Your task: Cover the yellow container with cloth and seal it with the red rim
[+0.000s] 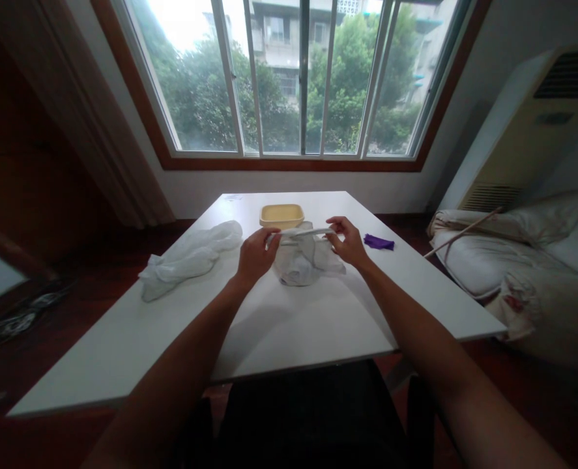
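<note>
Both hands hold up a whitish plastic bag (298,264) above the middle of the white table (289,332). My left hand (258,251) pinches one end of its twisted upper edge, and my right hand (346,241) pinches the other end. The edge is stretched between them like a band, while the crumpled body of the bag hangs below and seems to touch the tabletop. Just behind the bag stands a yellow plastic tub (282,213), partly covered by it. What the bag contains, if anything, I cannot make out.
Another crumpled white plastic bag (191,257) lies on the left of the table. A small folded purple cloth (379,242) rests at the right. Large stuffed white sacks (484,254) with a stick (462,233) on them stand beyond the right edge. A window (289,85) is ahead.
</note>
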Action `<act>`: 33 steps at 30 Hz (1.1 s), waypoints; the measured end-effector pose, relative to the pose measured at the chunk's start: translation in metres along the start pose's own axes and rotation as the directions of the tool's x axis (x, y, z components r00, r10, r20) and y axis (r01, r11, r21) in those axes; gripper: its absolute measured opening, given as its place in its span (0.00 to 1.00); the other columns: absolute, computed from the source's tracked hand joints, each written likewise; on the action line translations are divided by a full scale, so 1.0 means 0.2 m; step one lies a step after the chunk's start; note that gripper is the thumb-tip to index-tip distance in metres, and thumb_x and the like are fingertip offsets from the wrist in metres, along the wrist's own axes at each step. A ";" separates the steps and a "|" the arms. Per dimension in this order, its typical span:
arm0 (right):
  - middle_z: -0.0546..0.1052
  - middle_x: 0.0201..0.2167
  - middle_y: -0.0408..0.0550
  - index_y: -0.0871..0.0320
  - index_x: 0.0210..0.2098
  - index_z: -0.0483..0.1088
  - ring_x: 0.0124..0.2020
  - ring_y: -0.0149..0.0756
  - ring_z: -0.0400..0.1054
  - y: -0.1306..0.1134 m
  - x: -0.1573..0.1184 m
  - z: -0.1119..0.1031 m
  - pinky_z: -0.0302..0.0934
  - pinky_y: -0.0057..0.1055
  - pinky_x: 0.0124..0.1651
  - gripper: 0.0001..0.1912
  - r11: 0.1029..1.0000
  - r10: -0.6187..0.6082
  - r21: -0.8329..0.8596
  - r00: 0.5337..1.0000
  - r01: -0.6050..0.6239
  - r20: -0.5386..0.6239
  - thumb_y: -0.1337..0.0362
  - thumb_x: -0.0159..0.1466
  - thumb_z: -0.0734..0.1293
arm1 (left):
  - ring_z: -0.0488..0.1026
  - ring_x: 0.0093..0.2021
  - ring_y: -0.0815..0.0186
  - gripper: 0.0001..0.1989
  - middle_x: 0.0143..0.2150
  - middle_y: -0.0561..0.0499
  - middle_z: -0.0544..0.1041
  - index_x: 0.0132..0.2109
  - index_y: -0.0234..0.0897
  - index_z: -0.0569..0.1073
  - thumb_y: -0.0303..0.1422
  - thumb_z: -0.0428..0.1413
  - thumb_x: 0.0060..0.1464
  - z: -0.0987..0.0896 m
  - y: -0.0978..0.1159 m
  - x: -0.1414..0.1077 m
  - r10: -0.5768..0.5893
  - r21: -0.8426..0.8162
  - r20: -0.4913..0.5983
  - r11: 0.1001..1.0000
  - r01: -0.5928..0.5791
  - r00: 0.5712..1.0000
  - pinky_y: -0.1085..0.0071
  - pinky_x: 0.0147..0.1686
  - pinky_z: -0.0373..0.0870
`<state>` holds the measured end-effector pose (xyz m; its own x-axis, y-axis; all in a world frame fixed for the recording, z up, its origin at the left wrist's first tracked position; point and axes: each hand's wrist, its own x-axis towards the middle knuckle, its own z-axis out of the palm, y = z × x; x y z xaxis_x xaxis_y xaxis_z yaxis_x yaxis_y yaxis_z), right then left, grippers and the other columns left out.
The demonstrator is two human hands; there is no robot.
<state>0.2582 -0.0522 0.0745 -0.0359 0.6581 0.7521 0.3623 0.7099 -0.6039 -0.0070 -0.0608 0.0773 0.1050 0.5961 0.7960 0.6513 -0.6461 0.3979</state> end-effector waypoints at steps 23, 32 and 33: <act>0.65 0.14 0.36 0.57 0.26 0.68 0.12 0.22 0.52 0.16 0.08 -0.10 0.44 0.20 0.14 0.06 0.690 0.661 0.521 0.730 -0.502 -0.172 0.68 0.47 0.63 | 0.64 0.24 0.72 0.18 0.24 0.53 0.73 0.32 0.33 0.78 0.46 0.64 0.44 -0.06 0.03 0.03 -0.366 -0.436 0.484 0.687 0.581 0.795 0.75 0.23 0.59; 0.60 0.09 0.35 0.58 0.19 0.66 0.10 0.24 0.53 0.26 0.08 -0.15 0.45 0.20 0.13 0.06 0.688 0.696 0.462 0.688 -0.559 -0.204 0.72 0.45 0.59 | 0.60 0.18 0.73 0.10 0.21 0.57 0.64 0.27 0.36 0.67 0.39 0.54 0.46 -0.03 -0.14 0.07 -0.605 -0.659 0.352 0.381 0.648 0.714 0.76 0.16 0.60; 0.61 0.09 0.36 0.59 0.21 0.68 0.11 0.24 0.54 0.28 0.07 -0.15 0.46 0.20 0.13 0.07 0.682 0.711 0.439 0.672 -0.585 -0.208 0.72 0.45 0.59 | 0.61 0.18 0.73 0.10 0.22 0.57 0.65 0.30 0.36 0.68 0.39 0.55 0.46 -0.04 -0.15 0.07 -0.603 -0.676 0.355 0.363 0.641 0.715 0.76 0.15 0.60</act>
<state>0.3065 -0.0104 0.0598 0.4267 0.8948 0.1313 -0.1404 0.2089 -0.9678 -0.0299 -0.0370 0.0803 -0.0507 0.9846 0.1672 -0.2046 -0.1742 0.9632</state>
